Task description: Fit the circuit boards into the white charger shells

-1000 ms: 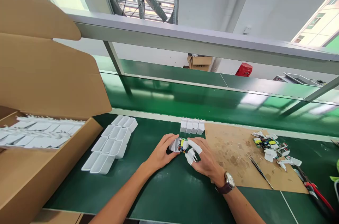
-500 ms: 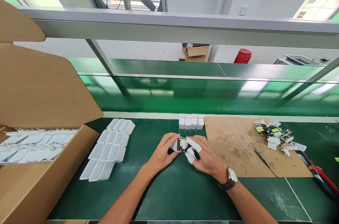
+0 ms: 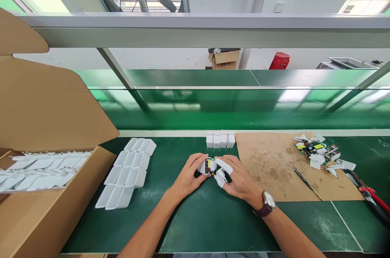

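We've got the small white unit w/ exposed PCB (image 3: 209,165) btwn both hands over the green bench (image 3: 195,225), L hand (image 3: 189,174) pinching its white casing, R hand (image 3: 239,178) closed on the other side w/ white-covered fingertips (image 3: 224,166). To our L, white open shells (image 3: 126,172) sit in rows; to our R, tweezers (image 3: 305,181) lie on brown card (image 3: 262,181) near a PCB pile (image 3: 319,151) & pliers (image 3: 378,201).

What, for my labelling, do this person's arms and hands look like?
No sleeves show. The right hand wears apparent white covers on thumb and index finger; a silvery watch with dark brown strap circles that wrist. The left hand and wrist show nothing worn.
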Motion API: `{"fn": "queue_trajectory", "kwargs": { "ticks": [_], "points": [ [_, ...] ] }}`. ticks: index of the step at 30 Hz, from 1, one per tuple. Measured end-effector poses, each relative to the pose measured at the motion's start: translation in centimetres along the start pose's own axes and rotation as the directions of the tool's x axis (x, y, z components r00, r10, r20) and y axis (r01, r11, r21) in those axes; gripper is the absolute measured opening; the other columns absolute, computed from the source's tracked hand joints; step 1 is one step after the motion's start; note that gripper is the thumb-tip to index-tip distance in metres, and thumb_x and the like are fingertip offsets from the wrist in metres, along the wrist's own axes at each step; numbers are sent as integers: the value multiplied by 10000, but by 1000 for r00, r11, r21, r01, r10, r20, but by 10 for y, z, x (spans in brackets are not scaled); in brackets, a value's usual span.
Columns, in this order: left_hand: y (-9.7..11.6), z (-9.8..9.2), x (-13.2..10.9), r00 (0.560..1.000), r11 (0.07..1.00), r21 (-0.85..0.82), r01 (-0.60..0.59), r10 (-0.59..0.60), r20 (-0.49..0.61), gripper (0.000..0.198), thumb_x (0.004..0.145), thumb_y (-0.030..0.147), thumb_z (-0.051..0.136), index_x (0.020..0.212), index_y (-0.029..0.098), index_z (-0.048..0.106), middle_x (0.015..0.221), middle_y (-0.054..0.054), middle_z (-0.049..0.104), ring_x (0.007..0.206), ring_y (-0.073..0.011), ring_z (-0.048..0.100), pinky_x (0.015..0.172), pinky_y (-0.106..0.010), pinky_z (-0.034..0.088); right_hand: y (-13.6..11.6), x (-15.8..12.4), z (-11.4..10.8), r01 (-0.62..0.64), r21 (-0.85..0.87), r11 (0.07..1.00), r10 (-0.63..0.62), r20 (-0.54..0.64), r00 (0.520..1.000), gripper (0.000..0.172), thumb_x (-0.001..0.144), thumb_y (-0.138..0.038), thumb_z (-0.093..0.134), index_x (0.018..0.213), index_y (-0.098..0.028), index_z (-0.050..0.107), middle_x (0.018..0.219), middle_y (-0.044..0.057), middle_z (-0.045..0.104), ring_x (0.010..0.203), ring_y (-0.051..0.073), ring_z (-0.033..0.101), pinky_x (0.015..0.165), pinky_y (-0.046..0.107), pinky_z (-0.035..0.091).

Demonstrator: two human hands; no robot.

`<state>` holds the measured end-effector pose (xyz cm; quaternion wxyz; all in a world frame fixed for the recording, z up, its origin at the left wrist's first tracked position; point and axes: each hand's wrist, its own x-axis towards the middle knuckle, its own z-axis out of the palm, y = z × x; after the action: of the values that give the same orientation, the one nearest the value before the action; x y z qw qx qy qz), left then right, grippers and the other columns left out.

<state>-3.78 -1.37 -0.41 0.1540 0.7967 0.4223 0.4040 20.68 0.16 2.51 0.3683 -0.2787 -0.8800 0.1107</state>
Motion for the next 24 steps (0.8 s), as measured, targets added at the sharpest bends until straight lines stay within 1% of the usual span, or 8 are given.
{"fn": "queue_trajectory", "kwargs": {
  "ticks": [4,8,13,18,22,24],
  "points": [
    [0,1,-1,999,1000,-11,22,-22,26,636,948,313,703,1519,307,422,1357,-131,574,1231,-275,625,1038,-480,578,1,-1,0,20,6,1000,-19,-10,1000,727,880,-109,582,1562,-207,350,1346,147,650,1182,308,604,970,516,570],
    [1,2,0,1000,1000,-9,0,0,5,592,968,282,670,1509,307,432,1338,-131,578,1232,-274,621,1036,-481,574,1,0,-1,32,13,999,-31,-10,999,748,884,-95,562,1577,-236,320,1345,138,653,1165,306,614,955,522,576],
    [2,1,0,999,999,-18,38,-38,35,618,938,327,714,1495,302,447,1354,-122,578,1242,-270,620,1054,-460,567,-3,3,-3,33,21,999,-31,-69,997,743,893,-94,581,1573,-257,330,1307,126,675,1152,297,630,937,502,592],
    [3,1,0,1000,1000,-26,16,-16,17,547,972,282,662,1478,291,455,1348,-128,575,1266,-268,602,1064,-466,557,-3,2,-2,36,10,999,-35,-72,997,749,894,-70,582,1573,-265,333,1303,120,682,1156,285,635,930,483,599],
    [2,2,-1,998,999,-29,41,-40,44,601,949,325,700,1490,295,440,1367,-132,564,1262,-279,606,1064,-481,560,-1,1,-1,29,27,999,-27,-82,996,747,897,-90,587,1575,-269,333,1310,126,680,1156,292,645,932,501,603],
    [1,2,-1,998,999,-25,39,-38,44,589,956,312,689,1489,297,440,1372,-134,562,1269,-282,601,1066,-485,558,-1,1,0,19,30,999,-16,-85,996,753,893,-86,586,1575,-278,332,1298,125,688,1146,293,654,928,506,605]
  ]
}}
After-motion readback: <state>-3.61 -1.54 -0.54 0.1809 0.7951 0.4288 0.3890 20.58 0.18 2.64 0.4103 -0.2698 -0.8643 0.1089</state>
